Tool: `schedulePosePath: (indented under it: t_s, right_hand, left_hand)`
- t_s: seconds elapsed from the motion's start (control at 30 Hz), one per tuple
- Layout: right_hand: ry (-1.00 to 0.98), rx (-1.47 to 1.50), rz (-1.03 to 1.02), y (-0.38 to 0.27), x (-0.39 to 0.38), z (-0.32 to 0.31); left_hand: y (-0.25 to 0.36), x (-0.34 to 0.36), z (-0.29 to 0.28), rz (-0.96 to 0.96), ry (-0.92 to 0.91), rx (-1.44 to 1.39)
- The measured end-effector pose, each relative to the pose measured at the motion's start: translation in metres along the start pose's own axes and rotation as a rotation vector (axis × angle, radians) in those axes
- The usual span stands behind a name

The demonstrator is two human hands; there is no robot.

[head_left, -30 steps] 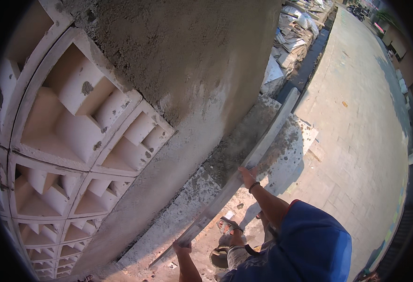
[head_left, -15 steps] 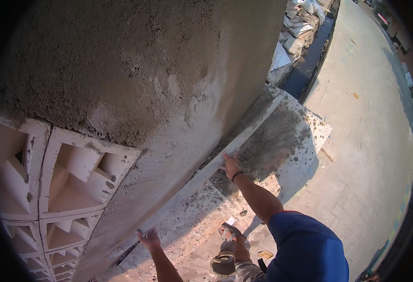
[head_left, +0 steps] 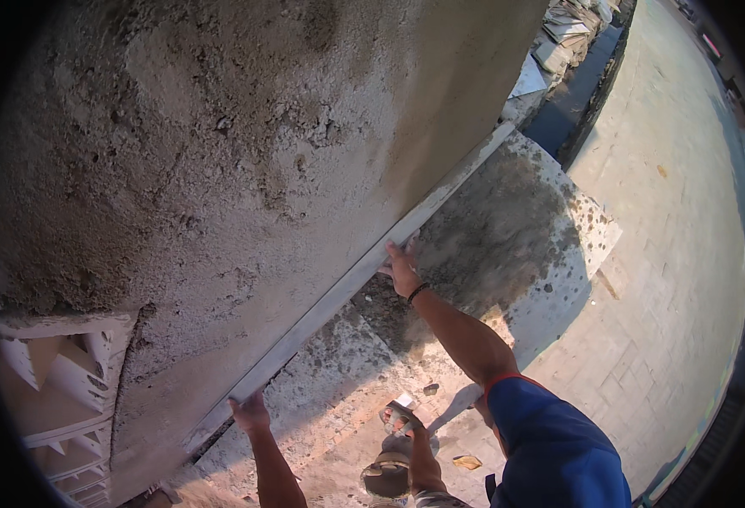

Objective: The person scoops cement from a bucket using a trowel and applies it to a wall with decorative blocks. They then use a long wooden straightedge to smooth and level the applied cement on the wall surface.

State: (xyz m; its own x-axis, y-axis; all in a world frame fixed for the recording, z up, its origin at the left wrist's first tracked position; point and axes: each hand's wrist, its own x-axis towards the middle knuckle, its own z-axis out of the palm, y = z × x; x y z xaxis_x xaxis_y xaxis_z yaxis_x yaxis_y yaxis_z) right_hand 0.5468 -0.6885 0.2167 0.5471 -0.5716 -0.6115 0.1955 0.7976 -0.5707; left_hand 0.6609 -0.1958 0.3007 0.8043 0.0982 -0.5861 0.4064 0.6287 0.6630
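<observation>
A long, pale straightedge bar [head_left: 330,308] lies slantwise along the rough plastered wall [head_left: 245,169], close against its surface. Near the bar's lower left end, my left hand [head_left: 252,413] grips its edge. Farther up, around the middle, my right hand [head_left: 404,269] has its fingers at the bar, with a dark band on the wrist and a blue sleeve [head_left: 559,440] behind. Parts of the fingers on both hands are hidden by the bar or too small to make out.
White openwork blocks [head_left: 67,381] are set in the wall at lower left. A mortar-spotted slab [head_left: 550,279] lies below the bar. My foot in a sandal [head_left: 402,418] stands beside a dark round object [head_left: 387,478]. A water-filled ditch [head_left: 559,118] runs past stacked broken tiles [head_left: 563,38].
Both hands have moved the bar up and left, closer against the wall; the dark gap near its far end has narrowed. The view has also shifted, showing fewer openwork blocks.
</observation>
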Motion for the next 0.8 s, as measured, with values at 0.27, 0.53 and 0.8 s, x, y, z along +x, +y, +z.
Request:
schedulePosePath:
  t_s: [0.27, 0.53, 0.8]
  right_hand:
    - [0.031, -0.135, -0.139, -0.154, 0.003, 0.003]
    - [-0.076, -0.194, -0.312, -0.254, -0.053, 0.051]
    - [-0.058, -0.318, -0.435, -0.32, -0.134, 0.121]
  left_hand:
    - [-0.067, -0.048, 0.093, -0.099, -0.042, 0.023]
    - [-0.083, -0.06, 0.112, -0.172, -0.198, -0.097]
    - [-0.051, -0.119, 0.164, -0.171, -0.195, -0.151]
